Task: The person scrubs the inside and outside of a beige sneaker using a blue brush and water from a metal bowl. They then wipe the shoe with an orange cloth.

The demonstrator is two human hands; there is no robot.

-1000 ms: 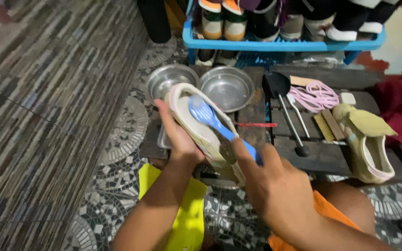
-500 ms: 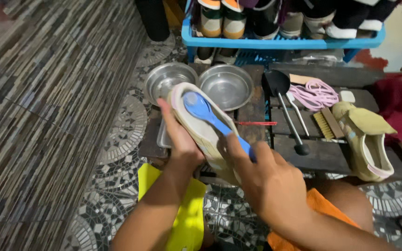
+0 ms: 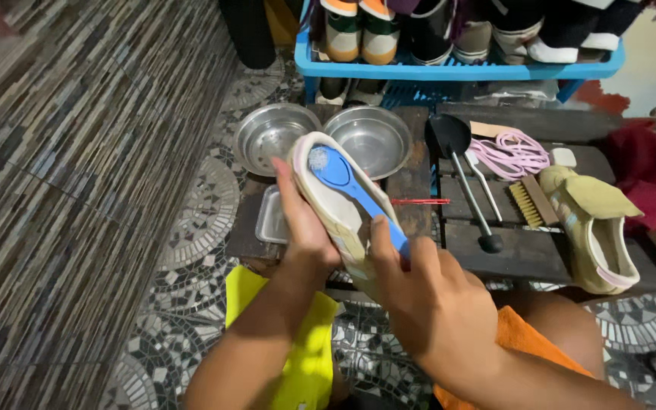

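I hold the shoe (image 3: 339,205) up off the worktop (image 3: 540,254), sole side turned toward me, so its pale bottom faces my eyes and I can work along it. My left hand (image 3: 305,228) is wrapped around the shoe's left edge, fingers closed behind it and thumb pressed on the rim, which keeps it tilted with the toe pointing away, toward the two steel bowls (image 3: 373,137). My right hand (image 3: 430,304) is clenched around the handle of the blue brush (image 3: 351,186); the brush head lies flat on the sole near the toe, where I see a little white foam. The brush handle runs down the length of the sole into my fist, so the bristles press against the sole.

The bowls sit close in front of the shoe, side by side, with a small flat tin (image 3: 271,220) beside them under my left wrist. The other shoe (image 3: 594,220) lies well to the right on the worktop, opening up, clear of my arms. Between it and me lie a wooden brush (image 3: 529,201), a black long-handled tool (image 3: 465,175), a coil of pink laces (image 3: 514,152) and a thin red stick (image 3: 419,202). A blue rack (image 3: 457,68) with more shoes stands behind. A dark red cloth (image 3: 647,171) is bunched at the far right.
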